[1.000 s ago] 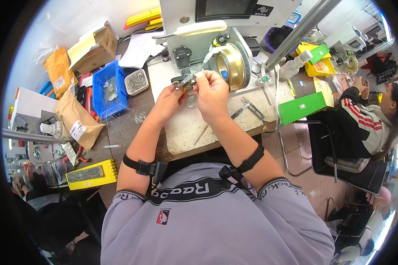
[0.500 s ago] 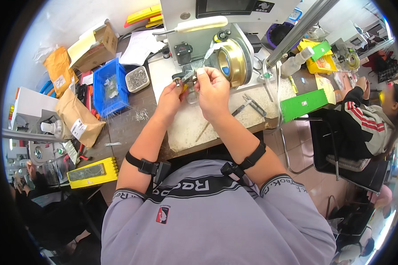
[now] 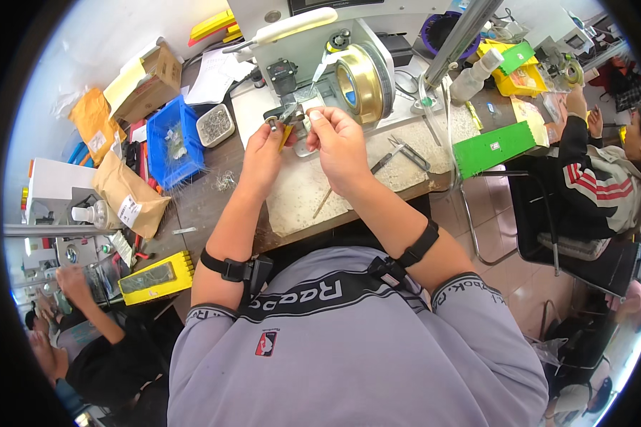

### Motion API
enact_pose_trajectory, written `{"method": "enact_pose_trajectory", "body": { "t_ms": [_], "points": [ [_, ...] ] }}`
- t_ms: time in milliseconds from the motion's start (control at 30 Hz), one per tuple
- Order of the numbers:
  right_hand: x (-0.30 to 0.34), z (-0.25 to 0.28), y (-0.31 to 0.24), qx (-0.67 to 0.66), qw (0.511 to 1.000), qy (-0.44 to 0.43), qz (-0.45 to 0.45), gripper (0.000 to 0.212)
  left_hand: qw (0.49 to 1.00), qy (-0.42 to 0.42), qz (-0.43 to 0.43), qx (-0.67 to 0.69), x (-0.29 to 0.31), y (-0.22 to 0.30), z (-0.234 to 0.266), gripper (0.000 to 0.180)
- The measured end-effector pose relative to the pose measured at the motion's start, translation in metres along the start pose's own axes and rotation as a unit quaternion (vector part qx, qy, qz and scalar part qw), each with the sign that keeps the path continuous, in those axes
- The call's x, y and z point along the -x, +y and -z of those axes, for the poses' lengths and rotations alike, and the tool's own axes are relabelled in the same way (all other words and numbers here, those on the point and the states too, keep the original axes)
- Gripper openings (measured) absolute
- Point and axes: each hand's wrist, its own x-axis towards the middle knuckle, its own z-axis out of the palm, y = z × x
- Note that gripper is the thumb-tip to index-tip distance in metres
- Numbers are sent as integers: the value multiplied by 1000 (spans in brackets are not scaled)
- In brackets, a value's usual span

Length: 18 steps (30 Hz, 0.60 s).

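Observation:
My left hand (image 3: pixel 263 158) is closed round a small dark metal tool with a yellow part (image 3: pixel 286 135); its exact kind is unclear. Close beside it, my right hand (image 3: pixel 340 146) pinches something tiny between thumb and forefinger, too small to name. Both hands are raised over the pale work mat (image 3: pixel 292 206), in front of a white bench machine (image 3: pixel 269 48). That machine carries a gold-coloured spool (image 3: pixel 361 87), and a white lamp-like bar (image 3: pixel 295 26) stretches over it. To the right of my right hand, metal calipers or tweezers (image 3: pixel 408 153) lie on the mat.
Left of the mat are a metal tin of small pins (image 3: pixel 215 126), a blue bin (image 3: pixel 157 158) and a brown paper parcel (image 3: pixel 124 192). A green tray (image 3: pixel 495 148) and clear bottle (image 3: pixel 476 80) stand right. Co-workers sit at both sides, one in a striped jacket (image 3: pixel 595 188).
My head view has shifted slightly, so the machine sits further up and left. My hands stay close together around the tool. The co-workers at both sides have raised their hands.

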Motion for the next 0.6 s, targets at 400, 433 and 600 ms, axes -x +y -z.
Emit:
{"method": "enact_pose_trajectory", "body": {
  "t_ms": [400,433,600],
  "points": [
    [22,36,-7,123,989,-83,-19,19,963,26,58,261,-10,-20,-7,22],
    [25,38,-8,123,989,-83,-19,19,960,20,53,274,-11,-24,-6,21],
    [36,52,-5,190,977,-101,5,23,960,17,57,273,-12,-28,0,20]
  ]
}}
